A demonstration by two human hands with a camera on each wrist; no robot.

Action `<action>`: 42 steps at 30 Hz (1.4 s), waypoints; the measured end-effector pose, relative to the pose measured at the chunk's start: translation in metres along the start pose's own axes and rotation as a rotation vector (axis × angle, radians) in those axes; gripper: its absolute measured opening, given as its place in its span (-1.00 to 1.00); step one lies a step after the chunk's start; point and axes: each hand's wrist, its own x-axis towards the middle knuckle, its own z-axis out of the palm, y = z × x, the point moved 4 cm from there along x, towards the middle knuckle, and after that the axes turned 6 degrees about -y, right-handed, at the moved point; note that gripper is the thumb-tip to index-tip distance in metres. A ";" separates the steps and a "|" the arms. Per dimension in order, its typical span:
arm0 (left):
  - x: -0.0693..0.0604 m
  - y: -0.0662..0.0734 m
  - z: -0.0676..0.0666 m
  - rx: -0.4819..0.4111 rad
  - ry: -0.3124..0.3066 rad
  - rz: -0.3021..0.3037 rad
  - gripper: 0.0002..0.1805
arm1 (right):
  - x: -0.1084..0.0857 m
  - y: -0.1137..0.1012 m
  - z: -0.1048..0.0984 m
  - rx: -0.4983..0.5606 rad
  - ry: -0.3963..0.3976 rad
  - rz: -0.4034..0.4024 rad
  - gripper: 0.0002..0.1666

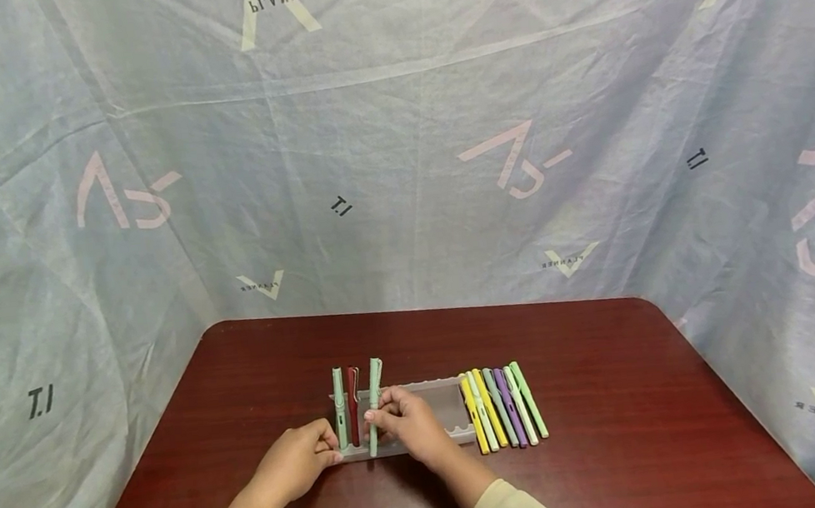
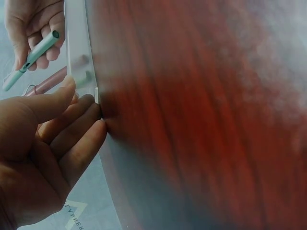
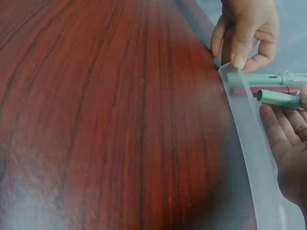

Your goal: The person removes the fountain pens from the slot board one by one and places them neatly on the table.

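A clear plastic tray with notched long edges lies on the table. At its left end, a pale green pen and a dark red pen lie side by side across it. My left hand pinches the tray's near left corner between thumb and fingers. Over the tray, just right of the red pen, my right hand holds a mint green pen between thumb and fingers. In the right wrist view, the near end of that mint pen sticks out above the tray's wall.
Right of the tray, several pens lie in a slanted row, among them a yellow pen, a purple pen and a light green pen. The dark red wooden table meets a grey printed cloth behind and at both sides.
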 end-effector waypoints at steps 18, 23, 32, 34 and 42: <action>0.001 0.002 0.000 0.009 0.004 0.015 -0.80 | -0.010 0.010 -0.025 -0.061 0.016 0.011 -0.70; 0.001 0.002 -0.001 0.009 0.008 0.031 -0.80 | -0.013 0.010 -0.031 -0.063 0.021 0.002 -0.68; 0.000 0.002 -0.001 0.015 0.000 0.017 -0.79 | -0.018 0.011 -0.044 -0.014 0.020 -0.003 -0.65; -0.001 0.003 -0.001 0.010 -0.002 0.017 -0.79 | -0.020 0.012 -0.047 -0.020 0.031 -0.001 -0.65; 0.001 0.005 -0.003 0.008 -0.007 0.033 -0.79 | -0.026 0.006 -0.066 -0.071 0.066 0.013 -0.66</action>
